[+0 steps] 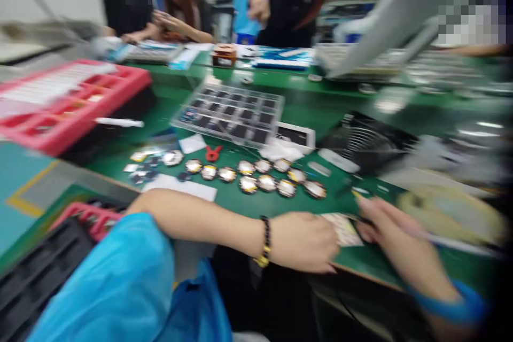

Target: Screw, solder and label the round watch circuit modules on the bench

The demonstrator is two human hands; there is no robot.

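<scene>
My left hand [306, 240], with a dark beaded bracelet, is closed on the left edge of a small pale sheet [345, 228] with light patches, at the front edge of the green bench. My right hand [395, 227], blurred, is beside the sheet's right side, its fingers pinched together. A small yellowish tip shows at those fingers, but what they hold I cannot make out. Beyond my hands lie several round silvery parts [266, 183] in loose rows. A red clip-like piece [213, 153] lies behind them.
A clear compartment box [230, 112] with dark pieces stands mid-bench. A pink tray [132, 80] is at left, and a black tray [48, 267] at lower left. A black fan-like unit [360, 136] is at right. Other people work across the bench.
</scene>
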